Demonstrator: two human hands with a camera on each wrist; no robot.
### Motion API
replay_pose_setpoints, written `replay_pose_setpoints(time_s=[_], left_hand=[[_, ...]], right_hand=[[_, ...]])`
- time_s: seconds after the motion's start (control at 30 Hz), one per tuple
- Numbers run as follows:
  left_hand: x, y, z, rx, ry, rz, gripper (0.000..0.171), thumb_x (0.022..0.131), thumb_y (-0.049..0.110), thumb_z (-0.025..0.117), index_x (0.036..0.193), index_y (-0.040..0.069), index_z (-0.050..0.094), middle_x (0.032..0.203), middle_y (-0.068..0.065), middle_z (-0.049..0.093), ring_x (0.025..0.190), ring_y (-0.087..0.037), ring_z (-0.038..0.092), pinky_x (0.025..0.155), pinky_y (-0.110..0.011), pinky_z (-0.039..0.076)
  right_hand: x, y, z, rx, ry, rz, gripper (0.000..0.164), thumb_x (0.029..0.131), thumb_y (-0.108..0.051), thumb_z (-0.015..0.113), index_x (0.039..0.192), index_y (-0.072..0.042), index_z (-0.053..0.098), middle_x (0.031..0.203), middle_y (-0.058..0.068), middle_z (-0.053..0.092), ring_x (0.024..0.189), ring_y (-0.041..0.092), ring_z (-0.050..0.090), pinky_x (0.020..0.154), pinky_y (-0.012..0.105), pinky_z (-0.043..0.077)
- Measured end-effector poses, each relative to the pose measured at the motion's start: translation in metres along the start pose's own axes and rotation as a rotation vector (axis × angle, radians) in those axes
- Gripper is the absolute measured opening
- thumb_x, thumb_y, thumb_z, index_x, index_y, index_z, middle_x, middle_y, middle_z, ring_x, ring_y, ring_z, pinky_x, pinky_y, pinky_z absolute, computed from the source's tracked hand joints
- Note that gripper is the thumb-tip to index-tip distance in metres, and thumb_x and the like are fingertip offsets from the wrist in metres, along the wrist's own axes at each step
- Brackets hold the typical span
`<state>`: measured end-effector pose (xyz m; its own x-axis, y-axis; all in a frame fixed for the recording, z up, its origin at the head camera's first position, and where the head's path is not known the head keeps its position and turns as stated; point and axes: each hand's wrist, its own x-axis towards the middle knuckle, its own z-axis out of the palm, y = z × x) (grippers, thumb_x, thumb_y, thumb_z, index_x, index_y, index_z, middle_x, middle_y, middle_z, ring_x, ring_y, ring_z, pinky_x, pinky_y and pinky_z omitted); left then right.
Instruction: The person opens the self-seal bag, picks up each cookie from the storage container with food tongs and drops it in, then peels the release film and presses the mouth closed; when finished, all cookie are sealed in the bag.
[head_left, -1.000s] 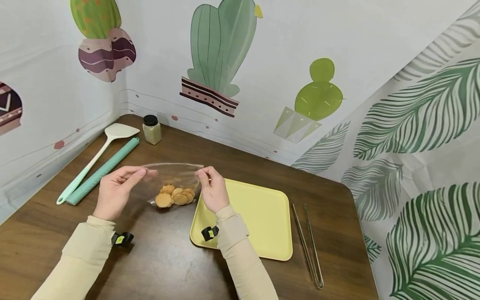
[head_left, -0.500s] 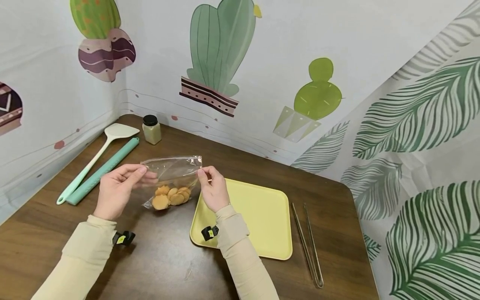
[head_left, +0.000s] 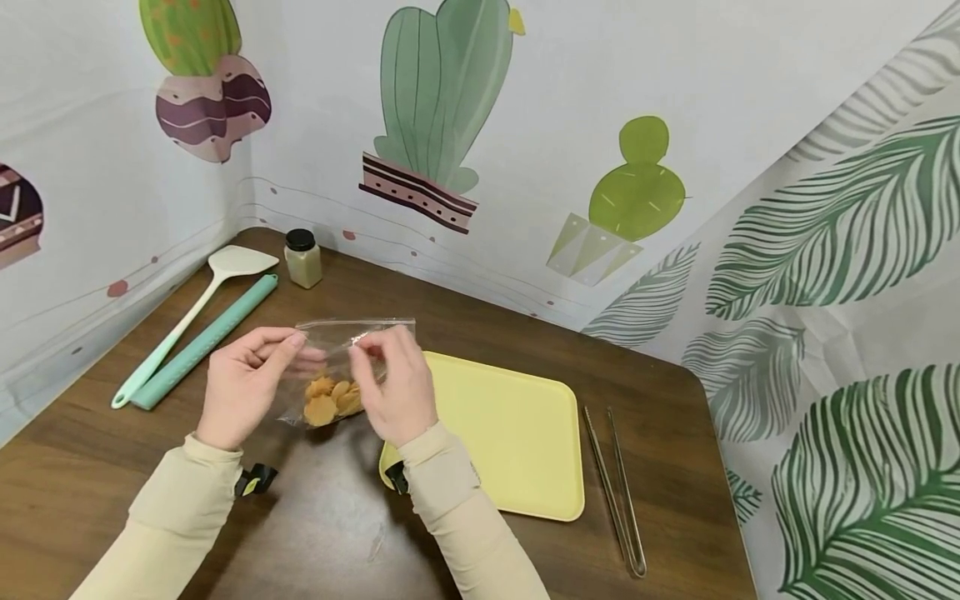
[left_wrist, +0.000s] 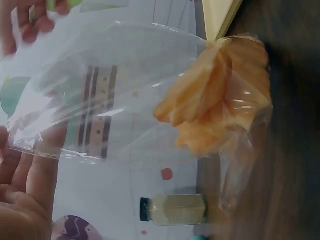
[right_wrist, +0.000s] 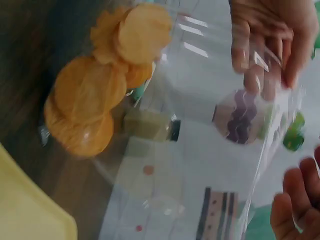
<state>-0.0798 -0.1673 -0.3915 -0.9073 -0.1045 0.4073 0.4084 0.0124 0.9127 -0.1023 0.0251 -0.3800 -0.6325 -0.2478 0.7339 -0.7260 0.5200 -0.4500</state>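
My left hand (head_left: 240,387) pinches the left top corner of a clear zip bag (head_left: 337,337), thumb against fingers. Round orange crisps (head_left: 322,407) lie bunched at the bottom of the bag, which hangs close over the table. My right hand (head_left: 397,387) is at the bag's right side and covers part of it in the head view. In the right wrist view its loosely curled fingers (right_wrist: 295,197) stand apart from the bag's top edge. The left wrist view also shows a gap between this hand and the plastic. The bag's right top corner shows free behind the hand.
A yellow tray (head_left: 510,433) lies partly beneath my right arm, with metal tongs (head_left: 618,500) to its right. At the back left stand a black-lidded jar (head_left: 303,260), a pale spatula (head_left: 240,262) lying flat and a long teal bar (head_left: 206,342).
My right hand has let go of the bag's right edge and moved left along its top. The left hand has shifted slightly right, still holding its corner; the bag has moved a little.
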Motion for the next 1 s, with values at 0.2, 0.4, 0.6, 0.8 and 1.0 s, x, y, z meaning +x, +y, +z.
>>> replay_pose_setpoints(time_s=[0.2, 0.4, 0.6, 0.8, 1.0], left_hand=[[-0.002, 0.005, 0.006, 0.134, -0.013, 0.031, 0.015, 0.096, 0.003, 0.060, 0.104, -0.007, 0.066, 0.085, -0.010, 0.074, 0.074, -0.015, 0.072, 0.065, -0.024, 0.056], [-0.005, 0.004, 0.006, 0.192, -0.039, 0.070, 0.010, 0.094, -0.001, 0.061, 0.101, -0.004, 0.069, 0.080, -0.003, 0.074, 0.073, -0.011, 0.071, 0.065, -0.021, 0.055], [-0.008, 0.005, 0.005, 0.265, -0.071, 0.147, 0.013, 0.093, -0.005, 0.060, 0.101, -0.001, 0.069, 0.080, -0.003, 0.073, 0.074, -0.007, 0.069, 0.066, -0.016, 0.052], [-0.008, 0.003, 0.002, 0.304, -0.102, 0.225, 0.020, 0.090, -0.011, 0.061, 0.104, 0.000, 0.069, 0.082, -0.009, 0.073, 0.077, -0.002, 0.068, 0.066, -0.014, 0.050], [-0.008, 0.002, 0.002, 0.347, -0.141, 0.288, 0.026, 0.086, -0.016, 0.062, 0.106, 0.000, 0.068, 0.084, -0.009, 0.073, 0.077, -0.002, 0.068, 0.067, -0.013, 0.051]], right_hand=[[0.004, -0.009, 0.008, -0.094, -0.042, -0.132, 0.014, 0.095, -0.023, 0.063, 0.103, -0.012, 0.067, 0.095, -0.003, 0.061, 0.090, 0.011, 0.058, 0.081, 0.019, 0.045], [0.006, -0.012, 0.015, -0.079, -0.031, -0.153, 0.017, 0.095, -0.024, 0.064, 0.108, -0.013, 0.069, 0.102, -0.004, 0.064, 0.095, 0.010, 0.059, 0.081, 0.018, 0.046], [0.008, -0.015, 0.015, -0.112, -0.036, -0.180, 0.021, 0.096, -0.025, 0.063, 0.113, -0.015, 0.071, 0.103, -0.003, 0.063, 0.096, 0.009, 0.059, 0.081, 0.019, 0.045], [0.010, -0.013, 0.014, -0.118, -0.032, -0.198, 0.021, 0.095, -0.027, 0.065, 0.111, -0.015, 0.073, 0.099, -0.003, 0.062, 0.091, 0.011, 0.059, 0.082, 0.019, 0.046], [0.011, -0.014, 0.013, -0.114, -0.022, -0.191, 0.019, 0.094, -0.027, 0.066, 0.106, -0.015, 0.074, 0.096, -0.003, 0.062, 0.088, 0.011, 0.058, 0.080, 0.019, 0.046]])
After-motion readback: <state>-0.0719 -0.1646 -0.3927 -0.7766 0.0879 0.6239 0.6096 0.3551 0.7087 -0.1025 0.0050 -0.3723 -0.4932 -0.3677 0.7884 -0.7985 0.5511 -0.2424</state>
